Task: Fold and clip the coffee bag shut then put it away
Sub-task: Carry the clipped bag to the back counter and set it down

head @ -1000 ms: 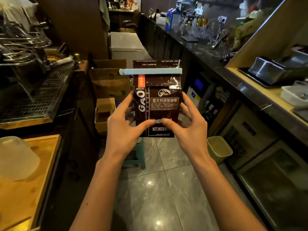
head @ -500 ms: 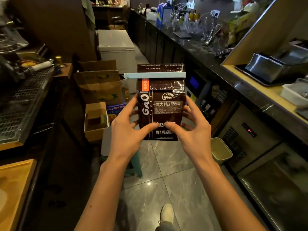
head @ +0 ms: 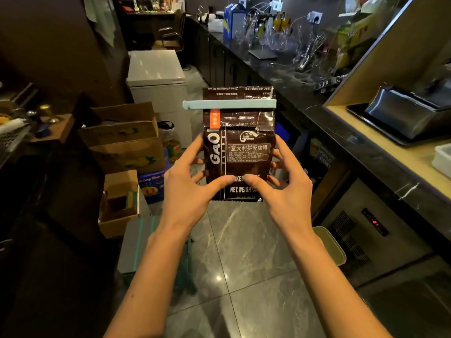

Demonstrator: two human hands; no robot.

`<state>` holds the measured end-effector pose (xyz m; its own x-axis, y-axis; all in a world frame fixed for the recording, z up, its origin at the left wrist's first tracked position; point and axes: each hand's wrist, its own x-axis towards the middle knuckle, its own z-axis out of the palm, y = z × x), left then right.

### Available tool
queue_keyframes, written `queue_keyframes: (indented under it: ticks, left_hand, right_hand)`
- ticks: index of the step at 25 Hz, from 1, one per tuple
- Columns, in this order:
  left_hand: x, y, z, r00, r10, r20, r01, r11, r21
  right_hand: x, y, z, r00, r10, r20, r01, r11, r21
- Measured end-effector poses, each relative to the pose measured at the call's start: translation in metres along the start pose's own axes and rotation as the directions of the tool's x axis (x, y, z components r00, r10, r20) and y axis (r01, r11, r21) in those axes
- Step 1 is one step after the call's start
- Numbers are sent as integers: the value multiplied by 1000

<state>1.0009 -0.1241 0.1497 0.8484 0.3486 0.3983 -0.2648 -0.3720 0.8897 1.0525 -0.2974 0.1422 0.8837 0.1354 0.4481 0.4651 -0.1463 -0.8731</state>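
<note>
The coffee bag [head: 240, 152] is upright in mid-air over the floor, its folded top pinched by the pale blue clip [head: 229, 104] (so sealing looks done). Left hand [head: 188, 189] and right hand [head: 283, 191] grip its sides, thumbs pressed on the front; stowing remains.

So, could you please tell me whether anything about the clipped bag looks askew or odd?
Nothing serious: the pale blue clip sits level across the coffee bag, though off-centre, overhanging its left edge.
</note>
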Motion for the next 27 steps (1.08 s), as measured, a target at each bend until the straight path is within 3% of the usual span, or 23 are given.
queue_keyframes:
  ticks: [21,27]
  left_hand:
    - [377,-155,81,995,46,84,-35,992,-122]
    - [481,-196,140,992,54,112,-37,988,-149]
  right_hand:
    - [348,151,94,995,19,-96,-33,989,-147]
    - [447,215,89,989,47,-141,-67,987,-146]
